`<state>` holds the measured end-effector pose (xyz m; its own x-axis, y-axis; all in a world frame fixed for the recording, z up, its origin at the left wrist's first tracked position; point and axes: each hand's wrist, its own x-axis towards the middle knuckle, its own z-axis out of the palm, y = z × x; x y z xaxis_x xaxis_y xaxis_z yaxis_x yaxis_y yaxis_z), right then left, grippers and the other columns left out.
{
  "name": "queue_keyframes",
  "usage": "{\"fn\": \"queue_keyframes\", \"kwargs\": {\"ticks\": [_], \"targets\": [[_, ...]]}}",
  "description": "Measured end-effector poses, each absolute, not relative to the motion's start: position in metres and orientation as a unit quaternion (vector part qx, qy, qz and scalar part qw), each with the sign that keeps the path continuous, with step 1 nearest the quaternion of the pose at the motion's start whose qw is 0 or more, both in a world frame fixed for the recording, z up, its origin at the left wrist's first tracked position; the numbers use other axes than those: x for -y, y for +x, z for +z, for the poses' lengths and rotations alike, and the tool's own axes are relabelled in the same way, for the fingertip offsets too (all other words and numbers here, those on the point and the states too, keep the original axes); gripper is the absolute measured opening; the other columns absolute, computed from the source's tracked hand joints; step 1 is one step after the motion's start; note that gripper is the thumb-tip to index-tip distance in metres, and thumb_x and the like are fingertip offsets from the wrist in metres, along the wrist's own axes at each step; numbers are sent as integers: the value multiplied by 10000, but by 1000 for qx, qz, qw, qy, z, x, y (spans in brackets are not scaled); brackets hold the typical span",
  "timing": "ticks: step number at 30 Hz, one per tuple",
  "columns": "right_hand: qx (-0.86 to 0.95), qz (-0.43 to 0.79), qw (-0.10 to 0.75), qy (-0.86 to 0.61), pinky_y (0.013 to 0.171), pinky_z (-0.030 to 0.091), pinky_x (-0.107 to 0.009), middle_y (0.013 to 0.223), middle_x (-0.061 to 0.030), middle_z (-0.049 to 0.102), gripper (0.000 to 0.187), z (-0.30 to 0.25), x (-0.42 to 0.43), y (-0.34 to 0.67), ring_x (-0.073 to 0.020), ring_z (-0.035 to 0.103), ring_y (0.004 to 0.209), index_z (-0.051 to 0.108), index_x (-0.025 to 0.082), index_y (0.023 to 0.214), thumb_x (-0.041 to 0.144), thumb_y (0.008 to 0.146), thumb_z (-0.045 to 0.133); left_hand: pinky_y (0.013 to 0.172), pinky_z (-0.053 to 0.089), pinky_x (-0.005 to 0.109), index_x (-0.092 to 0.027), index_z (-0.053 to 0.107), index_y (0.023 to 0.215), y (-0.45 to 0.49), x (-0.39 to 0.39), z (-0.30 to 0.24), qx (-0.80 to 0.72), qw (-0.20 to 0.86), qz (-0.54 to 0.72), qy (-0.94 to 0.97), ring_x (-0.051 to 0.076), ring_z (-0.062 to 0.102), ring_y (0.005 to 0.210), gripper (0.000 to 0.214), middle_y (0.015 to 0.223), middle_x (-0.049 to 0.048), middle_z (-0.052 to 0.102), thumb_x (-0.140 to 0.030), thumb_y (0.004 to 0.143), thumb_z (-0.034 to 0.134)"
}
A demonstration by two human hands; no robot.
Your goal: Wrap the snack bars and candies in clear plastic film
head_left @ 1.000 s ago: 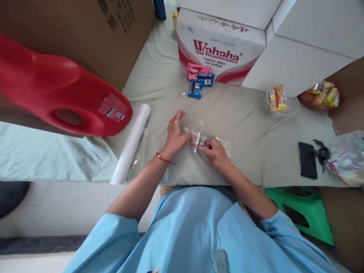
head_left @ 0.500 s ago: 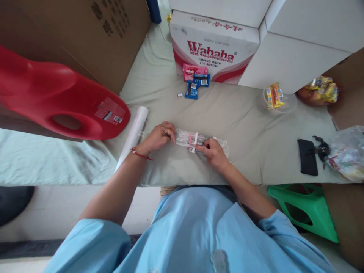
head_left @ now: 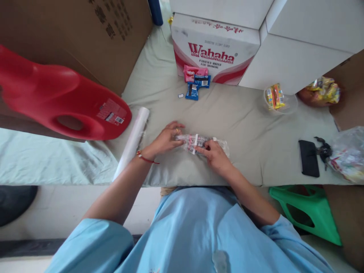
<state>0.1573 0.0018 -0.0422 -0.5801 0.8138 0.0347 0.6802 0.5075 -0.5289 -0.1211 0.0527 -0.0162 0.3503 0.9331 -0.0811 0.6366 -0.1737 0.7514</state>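
At frame centre the snack bag (head_left: 196, 141) lies on the worktop (head_left: 250, 125), where the left hand (head_left: 166, 139) has slid back over its left end, so both grips pinch it, the right hand (head_left: 216, 156) opposite.

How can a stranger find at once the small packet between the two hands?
Start at the white Wahaha box at the back and come straight toward the person, past the pink and blue snack packs. The clear packet lies on the grey cloth, held by the left hand and the right hand. Unlike its neighbours it is see-through, with a white strip across its middle.
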Motion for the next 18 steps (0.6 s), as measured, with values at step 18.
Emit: {"fn": "queue_keyframes", "kwargs": {"ticks": [18], "targets": [[831, 346, 224, -374, 1071, 505, -488, 1350, -107, 677, 339, -25, 10, 197, -283, 609, 1246, 740, 284, 1273, 275, 1034, 499, 1157, 494, 513, -171, 730, 1250, -24, 4, -16, -478, 224, 229, 817, 267, 647, 1248, 403, 1315, 129, 734, -132, 970, 443]]}}
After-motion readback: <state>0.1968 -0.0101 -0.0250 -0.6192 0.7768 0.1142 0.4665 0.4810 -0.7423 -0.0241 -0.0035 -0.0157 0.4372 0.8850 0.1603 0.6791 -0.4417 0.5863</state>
